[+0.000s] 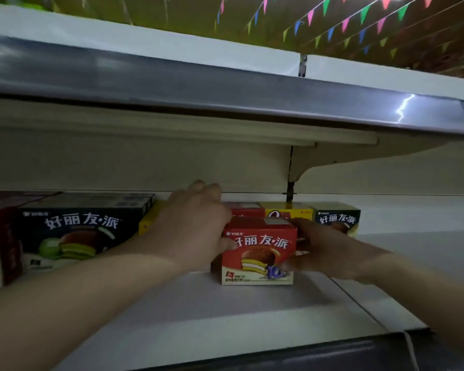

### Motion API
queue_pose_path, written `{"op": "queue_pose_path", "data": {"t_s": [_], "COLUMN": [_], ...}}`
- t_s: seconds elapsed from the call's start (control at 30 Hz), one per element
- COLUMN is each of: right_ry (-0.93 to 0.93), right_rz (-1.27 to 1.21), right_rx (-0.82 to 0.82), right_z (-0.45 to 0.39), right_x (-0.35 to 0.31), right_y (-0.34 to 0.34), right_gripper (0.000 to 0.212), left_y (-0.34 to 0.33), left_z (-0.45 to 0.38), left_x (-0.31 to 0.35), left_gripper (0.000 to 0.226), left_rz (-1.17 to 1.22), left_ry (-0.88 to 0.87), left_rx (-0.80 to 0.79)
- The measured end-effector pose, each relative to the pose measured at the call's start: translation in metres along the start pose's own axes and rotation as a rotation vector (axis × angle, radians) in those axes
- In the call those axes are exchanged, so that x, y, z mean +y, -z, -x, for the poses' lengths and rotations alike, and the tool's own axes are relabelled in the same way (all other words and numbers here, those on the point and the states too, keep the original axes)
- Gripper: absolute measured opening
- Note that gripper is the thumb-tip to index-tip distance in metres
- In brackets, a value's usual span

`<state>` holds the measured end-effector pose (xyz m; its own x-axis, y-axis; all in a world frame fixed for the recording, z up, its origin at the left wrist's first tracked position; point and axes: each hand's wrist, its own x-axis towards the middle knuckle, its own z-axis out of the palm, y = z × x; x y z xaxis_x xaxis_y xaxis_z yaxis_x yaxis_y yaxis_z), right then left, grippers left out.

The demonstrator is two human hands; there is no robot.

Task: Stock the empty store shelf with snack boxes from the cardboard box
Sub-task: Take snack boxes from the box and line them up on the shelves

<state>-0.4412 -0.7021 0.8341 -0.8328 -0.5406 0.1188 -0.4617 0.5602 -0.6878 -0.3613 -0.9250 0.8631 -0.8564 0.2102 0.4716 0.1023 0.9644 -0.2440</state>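
Head view, red snack box [259,250] upright, front facing out, both hands' fingers [227,243] gripping its sides

Both forearms are bare, with no sleeve reaching the wrists. The left hand [196,231] and right hand [330,250] wear nothing.

Strings of small triangular pennant flags [346,22] in pink, green, blue and yellow are seen strung across the yellowish ceiling [188,20], above and to the right of a thin hanging ceiling fitting [164,6].
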Motion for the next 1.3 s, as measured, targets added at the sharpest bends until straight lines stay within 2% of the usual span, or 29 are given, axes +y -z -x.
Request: {"op": "queue_pose_path", "data": {"t_s": [0.1,0.27,0.37,0.47,0.53,0.67,0.83,1.0,1.17,1.3], "right_ry": [0.047,0.068,0.100,0.181,0.231,0.280,0.253,0.225,0.128,0.045], "right_rz": [0.035,0.327,0.435,0.502,0.557,0.503,0.456,0.524,0.510,0.549], "right_rx": [-0.051,-0.131,-0.116,-0.094,-0.064,-0.014,0.014,0.083,0.043,-0.006], "right_z": [-0.013,-0.032,-0.038,-0.043,-0.046,-0.053,-0.053,-0.051,-0.052,-0.045], "right_x": [-0.002,-0.012,-0.010,0.001,0.009,0.021,0.019,0.017,0.017,0.002], "right_y": [0.004,0.014,0.013,0.007,0.003,-0.006,-0.012,-0.022,-0.024,-0.018], "right_gripper": [0.060,0.063,0.057,0.038,0.041,0.043,0.043,0.044,0.051,0.041], "left_y": [-0.004,-0.015,-0.020,-0.028,-0.032,-0.034,-0.036,-0.041,-0.043,-0.041], "left_z": [-0.009,-0.013,-0.015,-0.016,-0.017,-0.019,-0.022,-0.023,-0.021,-0.018], "left_x": [-0.001,-0.004,-0.009,-0.011,-0.011,-0.012,-0.015,-0.012,-0.008,-0.008], "left_gripper": [0.054,0.057,0.053,0.056,0.059,0.057,0.055,0.056,0.059,0.056], "left_rz": [-0.057,0.023,0.068,0.052,0.052,0.087,0.189,0.208,0.234,0.286], "left_ry": [0.000,0.046,0.053,0.060,0.071,0.089,0.126,0.168,0.174,0.199], "left_rx": [0.020,0.014,-0.023,-0.053,-0.067,-0.053,-0.081,-0.032,0.009,-0.005]}}
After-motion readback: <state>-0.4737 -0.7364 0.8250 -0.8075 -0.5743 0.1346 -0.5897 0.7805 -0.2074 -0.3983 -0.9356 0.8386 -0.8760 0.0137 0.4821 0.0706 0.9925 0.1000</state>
